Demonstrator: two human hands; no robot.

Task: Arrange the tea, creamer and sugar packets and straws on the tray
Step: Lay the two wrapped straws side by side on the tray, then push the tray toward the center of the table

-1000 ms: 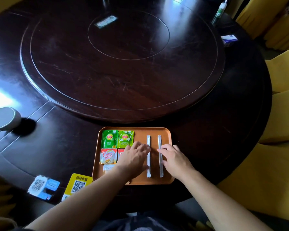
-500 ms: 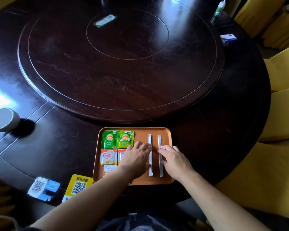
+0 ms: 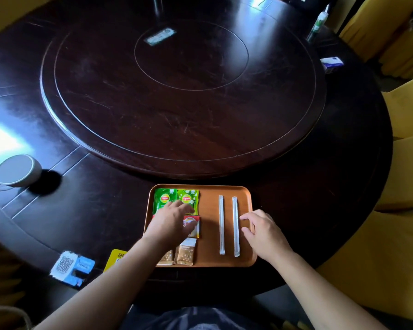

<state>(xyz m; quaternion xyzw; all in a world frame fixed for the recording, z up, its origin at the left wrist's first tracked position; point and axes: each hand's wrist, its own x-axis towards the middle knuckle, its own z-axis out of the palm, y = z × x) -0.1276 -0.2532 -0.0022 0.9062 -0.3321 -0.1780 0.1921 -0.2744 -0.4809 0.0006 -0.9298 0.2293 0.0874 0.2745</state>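
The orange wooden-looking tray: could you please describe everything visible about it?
The orange wooden-looking tray is a rounded rectangle with a low raised rim, lying flat at the dark round table's near edge. Packets fill its left half; two white wrapped straws lie parallel on the right. The left hand rests over the packets.

An orange-brown tray (image 3: 208,262) with rounded corners lies flat. In its far left corner two green tea packets (image 3: 163,198) lie side by side, touching. Nearer, red creamer packets (image 3: 194,226) are partly covered. Nearest, two tan sugar packets (image 3: 186,252) lie side by side. On the right half, two white-wrapped straws (image 3: 221,226) lie parallel, slightly apart.
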